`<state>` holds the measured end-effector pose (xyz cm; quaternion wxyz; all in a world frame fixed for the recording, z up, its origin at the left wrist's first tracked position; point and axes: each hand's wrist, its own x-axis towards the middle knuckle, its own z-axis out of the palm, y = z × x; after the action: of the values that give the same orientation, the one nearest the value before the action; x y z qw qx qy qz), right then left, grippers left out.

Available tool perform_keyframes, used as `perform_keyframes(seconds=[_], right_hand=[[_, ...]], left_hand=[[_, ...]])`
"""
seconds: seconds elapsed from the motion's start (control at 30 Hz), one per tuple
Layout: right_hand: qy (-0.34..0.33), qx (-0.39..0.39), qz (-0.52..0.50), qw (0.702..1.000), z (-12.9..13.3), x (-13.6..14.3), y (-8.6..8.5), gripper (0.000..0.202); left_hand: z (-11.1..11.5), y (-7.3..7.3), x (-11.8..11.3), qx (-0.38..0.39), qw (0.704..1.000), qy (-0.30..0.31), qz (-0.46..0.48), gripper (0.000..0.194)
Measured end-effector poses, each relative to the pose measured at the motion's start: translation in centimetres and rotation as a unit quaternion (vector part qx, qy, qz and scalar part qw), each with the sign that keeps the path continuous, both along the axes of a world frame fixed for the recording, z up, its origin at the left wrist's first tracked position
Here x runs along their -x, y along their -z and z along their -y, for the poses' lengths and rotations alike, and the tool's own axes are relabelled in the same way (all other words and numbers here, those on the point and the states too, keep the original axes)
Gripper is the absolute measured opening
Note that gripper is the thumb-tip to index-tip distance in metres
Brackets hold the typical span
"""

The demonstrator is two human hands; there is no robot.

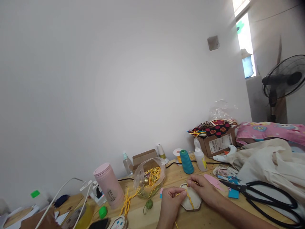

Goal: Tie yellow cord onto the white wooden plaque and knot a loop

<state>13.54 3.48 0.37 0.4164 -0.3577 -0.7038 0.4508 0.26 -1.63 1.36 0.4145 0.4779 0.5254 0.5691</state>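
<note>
My left hand (170, 200) pinches a thin yellow cord (190, 198) just left of a small cream-coloured, wood-edged craft piece (194, 200) lying on the wooden table (166, 219). My right hand (205, 190) rests on the far side of that piece and holds the same yellow cord with its fingertips. The cord runs twisted across the piece between the two hands.
A clear bag of yellow cords and bells (149, 178) and a pink tumbler (109, 185) stand to the left. Behind the hands are a teal thread spool (186, 161) and a glue bottle (200, 159). Large black scissors (267, 195), cream fabric (269, 165) and a cardboard box (218, 141) lie right.
</note>
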Motion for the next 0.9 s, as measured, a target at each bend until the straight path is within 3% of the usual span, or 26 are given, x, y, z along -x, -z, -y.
perform_keyframes(seconds=[0.3,0.4,0.57,0.7,0.9], right_hand=[[-0.039,0.176,-0.106,0.978,-0.2,-0.2,-0.6,0.022],[-0.084,0.261,-0.126,0.953,0.0,-0.4,-0.6,0.027],[-0.164,0.368,-0.162,0.901,0.6,-0.7,-1.0,0.018],[-0.221,0.363,-0.207,0.881,1.1,-0.5,-1.3,0.006],[-0.182,0.254,-0.137,0.94,1.0,0.8,0.1,0.021]], left_hand=[[-0.4,0.3,0.3,-0.003,1.0,-0.028,-0.012,0.012],[-0.4,0.3,0.3,-0.005,0.999,-0.03,-0.016,0.013],[-0.4,0.2,0.3,-0.003,0.999,-0.033,-0.014,0.015],[-0.3,0.3,0.2,0.006,1.0,-0.024,-0.005,0.016],[-0.5,0.6,0.3,0.008,1.0,0.01,0.01,0.016]])
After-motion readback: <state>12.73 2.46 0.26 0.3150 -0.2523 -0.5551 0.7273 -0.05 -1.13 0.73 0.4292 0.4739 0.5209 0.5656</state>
